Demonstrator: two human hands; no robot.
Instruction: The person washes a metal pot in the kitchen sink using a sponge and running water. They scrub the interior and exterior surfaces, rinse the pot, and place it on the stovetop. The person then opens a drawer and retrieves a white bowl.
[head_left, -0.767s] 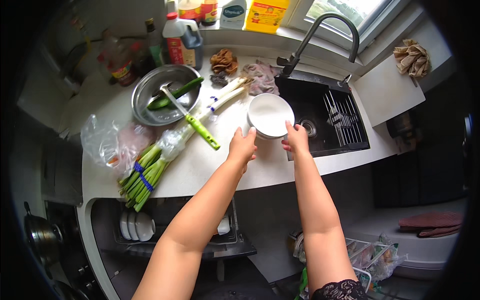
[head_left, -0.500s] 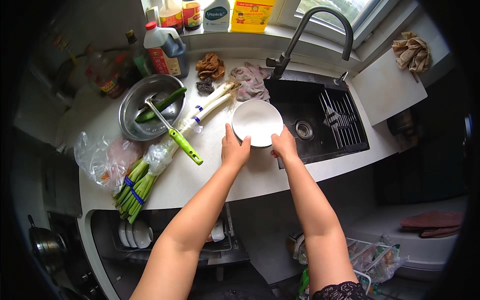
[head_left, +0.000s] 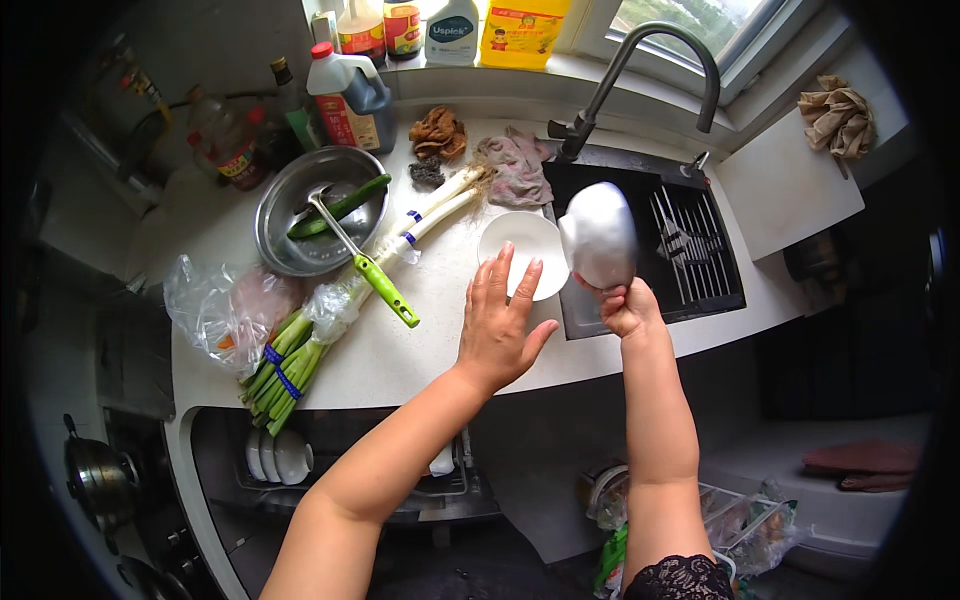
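Note:
My right hand (head_left: 630, 308) grips a white bowl (head_left: 602, 235) by its rim. That bowl is tipped on its side over the left part of the black sink (head_left: 585, 325), its rounded outside showing, slightly blurred. On the counter just left of the sink sits a second white bowl (head_left: 520, 232), upright. My left hand (head_left: 500, 325) is open, its fingers spread in front of that bowl and overlapping its near side; whether they touch it I cannot tell.
Left of the bowls lie long leeks (head_left: 300, 350), a metal basin (head_left: 270, 225) holding a cucumber and a green-handled peeler or ladle-like tool, and a plastic bag (head_left: 205, 310). A grey cloth (head_left: 515, 165) and the tap (head_left: 715, 90) stand behind. Below, a drawer holds bowls (head_left: 290, 458).
The bowls, held together by both hands before, are now apart. My right hand has lifted one to the right and tipped it; my left hand has let go and spread its fingers.

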